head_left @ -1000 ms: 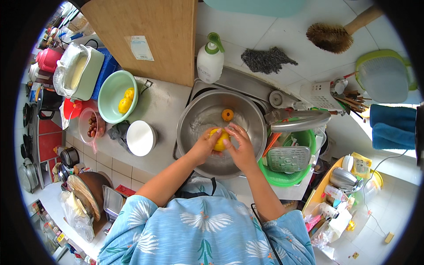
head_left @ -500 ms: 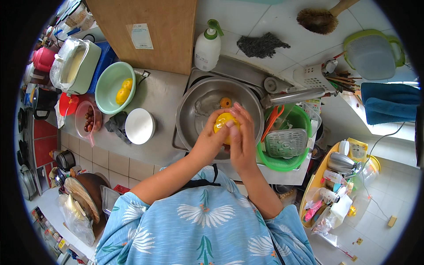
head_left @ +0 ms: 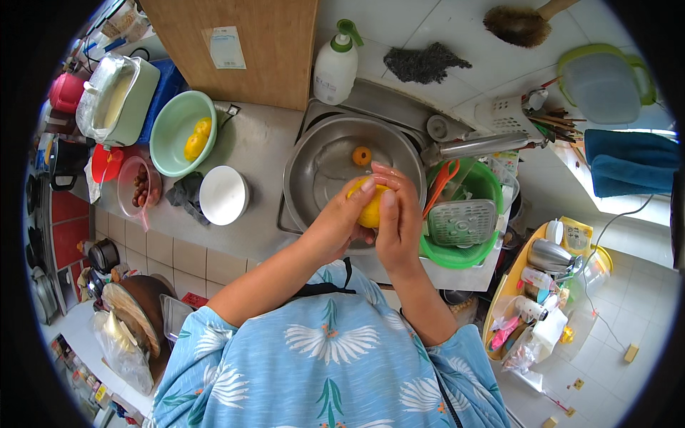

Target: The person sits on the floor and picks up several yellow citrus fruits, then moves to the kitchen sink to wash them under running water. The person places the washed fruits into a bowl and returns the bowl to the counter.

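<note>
The left hand and right hand clasp a round yellow fruit, seemingly for steadiness, above a round metal basin.

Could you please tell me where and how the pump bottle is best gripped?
Probably around its white body, below the green pump head, coming from the right: the body is broad and upright, the slim head offers less hold, and the wooden board stands close on its left.
</note>
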`<state>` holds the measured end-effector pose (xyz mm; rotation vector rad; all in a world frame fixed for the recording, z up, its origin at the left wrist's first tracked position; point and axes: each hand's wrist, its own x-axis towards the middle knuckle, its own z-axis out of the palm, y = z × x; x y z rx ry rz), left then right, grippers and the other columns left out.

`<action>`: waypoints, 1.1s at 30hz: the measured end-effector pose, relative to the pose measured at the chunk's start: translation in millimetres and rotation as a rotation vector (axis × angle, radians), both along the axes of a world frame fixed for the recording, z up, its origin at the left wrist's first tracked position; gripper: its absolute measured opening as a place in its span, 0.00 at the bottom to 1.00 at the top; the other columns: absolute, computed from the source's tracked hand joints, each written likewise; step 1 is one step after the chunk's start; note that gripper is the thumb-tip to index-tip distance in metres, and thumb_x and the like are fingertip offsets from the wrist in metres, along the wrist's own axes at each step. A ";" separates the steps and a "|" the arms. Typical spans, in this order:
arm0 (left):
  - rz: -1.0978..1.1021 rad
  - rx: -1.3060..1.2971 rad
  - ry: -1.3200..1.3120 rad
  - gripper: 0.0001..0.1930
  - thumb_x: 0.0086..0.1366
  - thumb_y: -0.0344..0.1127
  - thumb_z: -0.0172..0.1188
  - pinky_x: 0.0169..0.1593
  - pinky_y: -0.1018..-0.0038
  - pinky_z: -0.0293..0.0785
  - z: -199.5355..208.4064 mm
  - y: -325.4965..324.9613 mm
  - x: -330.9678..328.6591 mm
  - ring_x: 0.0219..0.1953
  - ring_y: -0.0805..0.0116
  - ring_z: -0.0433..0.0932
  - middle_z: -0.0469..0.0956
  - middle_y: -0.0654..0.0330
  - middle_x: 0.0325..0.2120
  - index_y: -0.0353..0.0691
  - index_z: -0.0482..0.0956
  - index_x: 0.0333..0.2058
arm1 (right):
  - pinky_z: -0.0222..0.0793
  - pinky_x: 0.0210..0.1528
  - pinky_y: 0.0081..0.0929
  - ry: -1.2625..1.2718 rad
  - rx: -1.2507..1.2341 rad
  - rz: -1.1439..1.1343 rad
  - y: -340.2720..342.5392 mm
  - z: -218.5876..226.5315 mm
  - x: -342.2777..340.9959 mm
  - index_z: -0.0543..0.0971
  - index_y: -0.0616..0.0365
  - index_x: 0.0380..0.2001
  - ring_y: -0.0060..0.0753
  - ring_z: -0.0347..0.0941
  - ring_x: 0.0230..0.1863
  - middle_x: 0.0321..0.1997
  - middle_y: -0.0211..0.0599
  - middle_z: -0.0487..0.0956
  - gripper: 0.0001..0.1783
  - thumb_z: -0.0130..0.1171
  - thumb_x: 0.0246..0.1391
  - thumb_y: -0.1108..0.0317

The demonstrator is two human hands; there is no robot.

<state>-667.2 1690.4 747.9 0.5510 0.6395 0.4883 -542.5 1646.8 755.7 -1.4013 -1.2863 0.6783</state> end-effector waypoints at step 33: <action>0.207 -0.269 0.269 0.23 0.75 0.50 0.35 0.54 0.63 0.74 -173.6 44.9 -25.3 0.54 0.57 0.72 0.70 0.54 0.53 0.42 0.68 0.55 | 0.75 0.41 0.35 1.449 -0.808 -0.154 38.1 -343.8 88.8 0.79 0.60 0.42 0.35 0.77 0.37 0.37 0.39 0.80 0.13 0.53 0.61 0.63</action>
